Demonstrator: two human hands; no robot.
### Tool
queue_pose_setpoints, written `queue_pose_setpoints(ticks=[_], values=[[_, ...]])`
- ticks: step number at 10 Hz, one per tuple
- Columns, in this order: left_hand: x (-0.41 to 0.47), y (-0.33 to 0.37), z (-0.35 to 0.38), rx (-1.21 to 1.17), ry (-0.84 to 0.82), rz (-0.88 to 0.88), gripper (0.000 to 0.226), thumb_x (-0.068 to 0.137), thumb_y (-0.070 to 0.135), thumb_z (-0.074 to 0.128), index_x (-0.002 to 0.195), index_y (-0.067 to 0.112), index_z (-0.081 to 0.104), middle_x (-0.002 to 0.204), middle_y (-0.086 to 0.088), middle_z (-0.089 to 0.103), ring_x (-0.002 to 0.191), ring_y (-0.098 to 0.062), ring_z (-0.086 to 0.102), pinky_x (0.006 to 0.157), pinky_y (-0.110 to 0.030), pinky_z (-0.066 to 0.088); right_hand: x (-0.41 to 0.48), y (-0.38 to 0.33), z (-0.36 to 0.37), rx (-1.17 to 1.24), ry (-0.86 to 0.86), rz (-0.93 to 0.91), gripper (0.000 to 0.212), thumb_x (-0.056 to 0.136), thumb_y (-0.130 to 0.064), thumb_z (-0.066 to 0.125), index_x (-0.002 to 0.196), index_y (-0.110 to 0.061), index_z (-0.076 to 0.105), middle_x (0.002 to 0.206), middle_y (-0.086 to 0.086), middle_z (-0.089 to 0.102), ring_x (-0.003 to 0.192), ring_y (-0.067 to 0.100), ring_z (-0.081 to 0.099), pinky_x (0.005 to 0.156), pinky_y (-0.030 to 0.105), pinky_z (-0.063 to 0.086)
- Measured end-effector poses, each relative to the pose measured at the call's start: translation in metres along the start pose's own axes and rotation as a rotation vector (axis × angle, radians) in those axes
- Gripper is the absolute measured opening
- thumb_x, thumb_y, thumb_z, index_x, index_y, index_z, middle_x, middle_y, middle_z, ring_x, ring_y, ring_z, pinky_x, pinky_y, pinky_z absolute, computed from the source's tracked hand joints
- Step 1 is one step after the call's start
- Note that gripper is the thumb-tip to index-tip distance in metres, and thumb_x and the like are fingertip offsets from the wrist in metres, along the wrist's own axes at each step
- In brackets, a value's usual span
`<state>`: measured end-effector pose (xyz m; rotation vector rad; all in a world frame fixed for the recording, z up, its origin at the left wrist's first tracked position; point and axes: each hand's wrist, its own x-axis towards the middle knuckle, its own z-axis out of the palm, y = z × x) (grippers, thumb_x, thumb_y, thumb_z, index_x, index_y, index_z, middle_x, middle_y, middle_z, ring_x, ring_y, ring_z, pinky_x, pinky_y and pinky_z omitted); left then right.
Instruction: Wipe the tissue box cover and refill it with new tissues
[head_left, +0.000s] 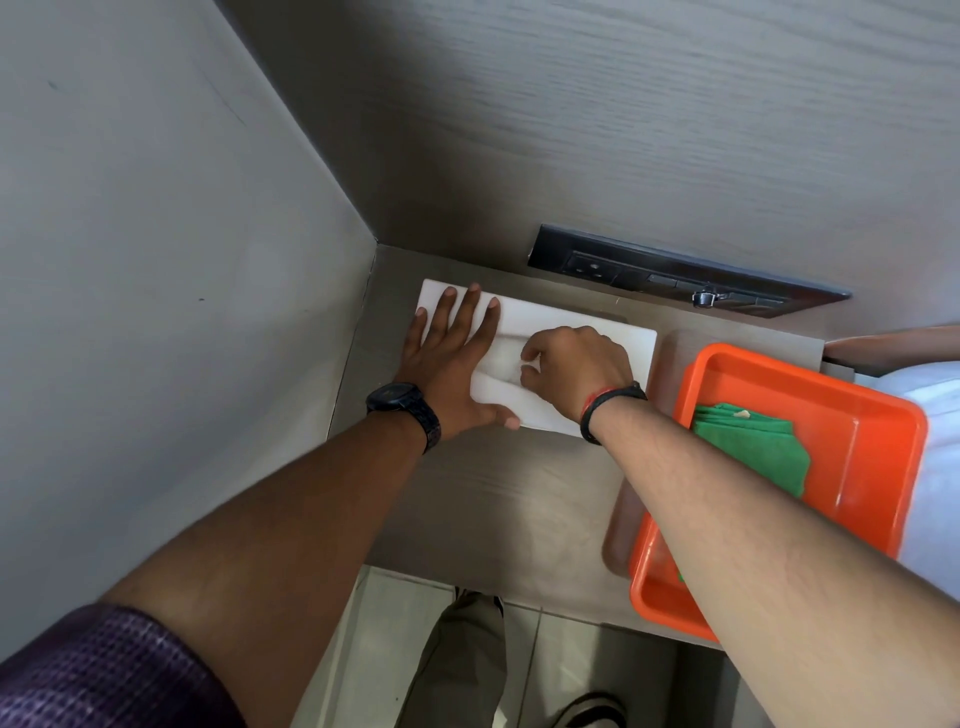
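1. The white tissue box cover (566, 322) lies on the surface (493, 488), back in the corner.
2. Left hand (447, 358) presses flat on it, fingers (470, 306) spread, gripping nothing.
3. Right hand (576, 366) curls at the slot, apparently pinching a tissue; the contact is unclear.
4. Risk: a sharp pull could tear the tissue or slide the cover.
5. The green cloth (753, 447) waits in the orange tray (878, 447).

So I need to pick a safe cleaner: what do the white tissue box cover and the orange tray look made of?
Tissue box cover: smooth, matte white, crisp flat edges; probably plastic or acrylic, though painted wood is possible. Orange tray: glossy moulded plastic, judging by its rounded rim and soft highlights.
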<state>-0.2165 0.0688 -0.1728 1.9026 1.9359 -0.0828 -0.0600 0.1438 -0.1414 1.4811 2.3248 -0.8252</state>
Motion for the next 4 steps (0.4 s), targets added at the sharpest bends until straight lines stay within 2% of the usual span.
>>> queue_pose_setpoints(ticks=[1,2,3,4], values=[[0.0,-0.002,0.0,0.006,0.004,-0.006,0.128,0.049,0.087,0.046,0.146,0.028,-0.012,0.158,-0.005,-0.007,0.141,-0.02,-0.015,0.109,-0.041,-0.016,-0.005,0.001,-0.001,0.081,0.137,0.013,0.031,0.081,-0.046,0.057,0.105,-0.031,0.067,0.096,0.001,0.072,0.091,0.029,0.064,0.074,0.032,0.046],[0.001,-0.001,0.0,-0.001,-0.005,-0.004,0.128,0.048,0.087,0.046,0.145,0.028,-0.013,0.158,-0.005,-0.008,0.141,-0.019,-0.014,0.109,-0.041,-0.014,-0.012,-0.001,-0.008,0.171,0.257,0.058,0.03,0.077,-0.045,0.054,0.098,-0.03,0.07,0.08,-0.002,0.071,0.08,0.027,0.064,0.066,0.027,0.044],[0.001,0.001,-0.004,-0.008,-0.033,-0.018,0.133,0.044,0.086,0.051,0.145,0.029,-0.014,0.158,-0.002,-0.011,0.14,-0.018,-0.015,0.108,-0.04,-0.016,-0.026,-0.004,-0.033,0.352,0.466,0.144,0.023,0.07,-0.039,0.054,0.081,-0.028,0.07,0.051,-0.01,0.055,0.059,0.015,0.051,0.049,0.019,0.033],[-0.004,0.007,-0.012,-0.049,-0.01,-0.046,0.131,0.044,0.085,0.052,0.148,0.026,-0.004,0.158,-0.004,-0.004,0.142,-0.02,-0.009,0.11,-0.039,-0.011,-0.038,-0.006,-0.053,0.511,0.659,0.145,0.018,0.07,-0.036,0.056,0.071,-0.024,0.069,0.044,-0.009,0.047,0.053,0.014,0.048,0.048,0.023,0.036]])
